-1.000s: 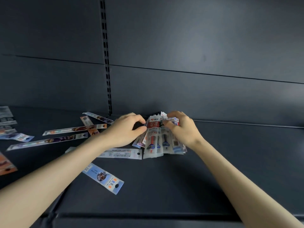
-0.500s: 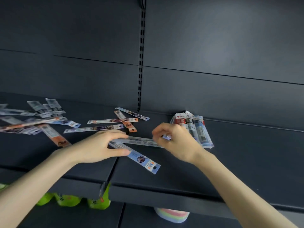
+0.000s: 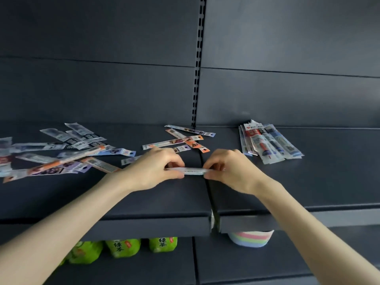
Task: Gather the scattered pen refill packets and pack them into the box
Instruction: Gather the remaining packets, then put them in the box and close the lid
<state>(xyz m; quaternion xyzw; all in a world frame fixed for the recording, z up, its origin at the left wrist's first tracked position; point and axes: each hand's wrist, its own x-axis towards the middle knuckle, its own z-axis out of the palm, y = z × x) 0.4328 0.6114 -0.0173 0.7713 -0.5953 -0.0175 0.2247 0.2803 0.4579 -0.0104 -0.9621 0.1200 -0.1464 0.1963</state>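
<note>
Long thin refill packets [image 3: 194, 171] are pinched edge-on between my left hand [image 3: 158, 168] and my right hand [image 3: 228, 168], each at one end, just above the dark shelf [image 3: 160, 202]. A gathered stack of packets [image 3: 267, 144] lies to the right of my right hand. A few loose packets [image 3: 181, 139] lie behind my hands. Several more packets [image 3: 61, 151] are scattered on the shelf's left part. No box shows in view.
The shelf's back panel [image 3: 267, 95] rises behind the packets, with a slotted upright [image 3: 198, 64]. A seam [image 3: 208, 194] splits the shelf boards below my hands. Under the shelf stand green tea bottles [image 3: 123, 246] and a pastel striped container [image 3: 249, 238].
My hands left the gathered stack and came together on the loose packets in front, lifting them edge-on. The view has pulled back and shifted, showing the lower shelf.
</note>
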